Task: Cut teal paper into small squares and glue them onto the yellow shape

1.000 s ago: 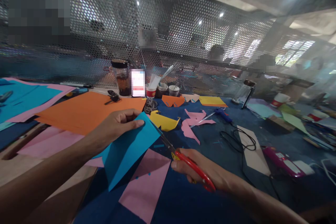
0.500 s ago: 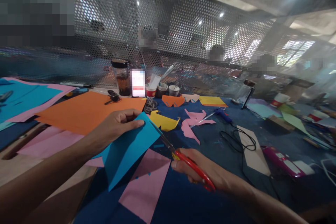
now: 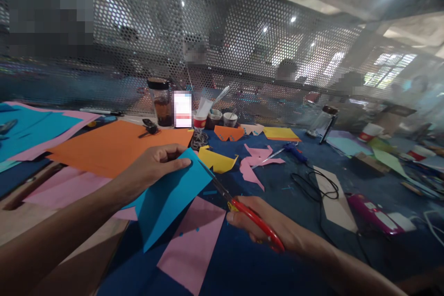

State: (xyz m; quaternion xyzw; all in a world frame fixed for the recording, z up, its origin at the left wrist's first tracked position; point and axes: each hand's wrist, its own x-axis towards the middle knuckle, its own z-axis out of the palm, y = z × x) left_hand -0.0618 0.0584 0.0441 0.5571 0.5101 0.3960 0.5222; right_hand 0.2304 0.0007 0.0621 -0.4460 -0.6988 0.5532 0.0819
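Note:
My left hand (image 3: 164, 161) pinches the upper edge of a folded sheet of blue paper (image 3: 169, 196), thumb on top. My right hand (image 3: 251, 217) is closed round the red handles of a pair of scissors (image 3: 258, 224). The scissor blades lie at the paper's upper right edge, close to its corner; whether they are cutting into it I cannot tell. Below the blue sheet, a pink paper piece (image 3: 194, 245) lies on the dark blue table with small blue scraps on it. A yellow paper cutout (image 3: 218, 161) and a pink pinwheel-shaped cutout (image 3: 262, 162) lie just beyond.
Orange paper (image 3: 114, 145) spreads to the left. Along the back stand a lidded jar (image 3: 162, 104), a lit phone (image 3: 182, 110) and paper cups (image 3: 200, 121). A blue glue gun (image 3: 294, 151) with a black cord and a magenta box (image 3: 374, 212) are on the right. Perforated metal panels rise behind.

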